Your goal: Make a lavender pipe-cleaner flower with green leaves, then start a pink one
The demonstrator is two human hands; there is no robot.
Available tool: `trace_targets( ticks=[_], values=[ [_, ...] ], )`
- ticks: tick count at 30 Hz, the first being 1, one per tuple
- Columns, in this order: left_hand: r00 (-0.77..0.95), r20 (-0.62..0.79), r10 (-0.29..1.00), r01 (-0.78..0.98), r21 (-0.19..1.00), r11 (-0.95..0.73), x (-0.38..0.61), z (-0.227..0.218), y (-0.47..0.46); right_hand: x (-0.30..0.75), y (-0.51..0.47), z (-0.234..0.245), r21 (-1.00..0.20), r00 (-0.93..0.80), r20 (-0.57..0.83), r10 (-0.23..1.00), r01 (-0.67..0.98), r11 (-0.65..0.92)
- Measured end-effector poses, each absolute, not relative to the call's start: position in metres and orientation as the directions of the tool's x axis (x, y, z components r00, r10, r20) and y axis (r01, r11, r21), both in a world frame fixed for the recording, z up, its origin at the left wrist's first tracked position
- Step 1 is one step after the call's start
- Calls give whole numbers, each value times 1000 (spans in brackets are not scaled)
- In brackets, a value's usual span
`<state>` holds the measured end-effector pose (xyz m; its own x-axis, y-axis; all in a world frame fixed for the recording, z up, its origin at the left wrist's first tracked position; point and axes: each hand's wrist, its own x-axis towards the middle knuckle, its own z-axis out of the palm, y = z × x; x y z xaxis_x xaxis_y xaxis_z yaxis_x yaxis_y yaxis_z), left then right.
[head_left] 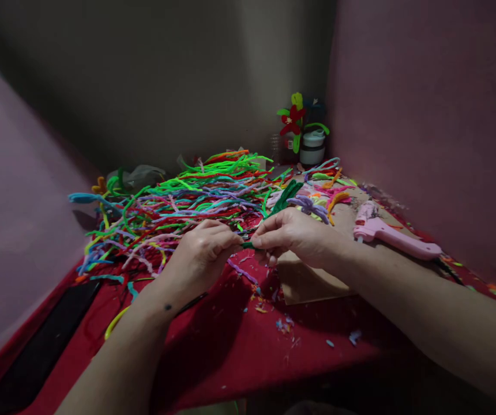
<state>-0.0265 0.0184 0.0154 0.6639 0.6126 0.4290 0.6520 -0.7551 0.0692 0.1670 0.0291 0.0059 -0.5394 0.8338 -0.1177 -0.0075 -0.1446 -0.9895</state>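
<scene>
Between my two hands runs a short stretch of dark green pipe cleaner. My left hand pinches its left end with curled fingers. Thumb and forefinger of my right hand close on it just to the right. A looped bundle of dark green pipe cleaner rises above the right hand; whether it joins the pinched piece is hidden by the fingers. Behind both hands spreads a large heap of loose pipe cleaners in many colours.
A pink glue gun lies on the right, near a piece of cardboard. A black flat object rests at left. At the back stand a red pipe-cleaner flower and a lidded container. Fuzz scraps dot the red cloth.
</scene>
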Motion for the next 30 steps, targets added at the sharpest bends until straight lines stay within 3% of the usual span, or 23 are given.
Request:
trace_targets(
  ticks=[4, 7, 13, 17, 20, 24, 27, 30],
  values=[
    [686, 436, 583, 623, 63, -780, -27, 16, 18, 171, 34, -2, -983, -611, -130, 781, -26, -184],
    [685, 418, 598, 608, 126, -784, -27, 17, 17, 173, 37, -4, -968, -643, -178, 745, -23, -252],
    [618, 376, 690, 577, 380, -723, -28, 22, 14, 176, 36, -2, -871, -716, -253, 650, -123, -475],
    [533, 327, 781, 550, 567, -613, -26, 27, 10, 176, 36, -3, -839, -754, -221, 619, -177, -515],
    [395, 294, 871, 529, 702, -477, -22, 26, 8, 172, 34, -2, -904, -696, -142, 703, -197, -378],
    [191, 219, 957, 443, 851, -283, -13, 21, 8, 162, 27, -2, -984, -448, 82, 890, -177, 2],
    [90, 194, 977, 393, 895, -214, -5, 18, 7, 156, 20, -6, -954, -248, 271, 930, 61, 295],
    [47, 216, 975, 440, 872, -214, 2, 15, 6, 153, 14, -12, -751, -223, 500, 837, 370, 547]
  ],
)
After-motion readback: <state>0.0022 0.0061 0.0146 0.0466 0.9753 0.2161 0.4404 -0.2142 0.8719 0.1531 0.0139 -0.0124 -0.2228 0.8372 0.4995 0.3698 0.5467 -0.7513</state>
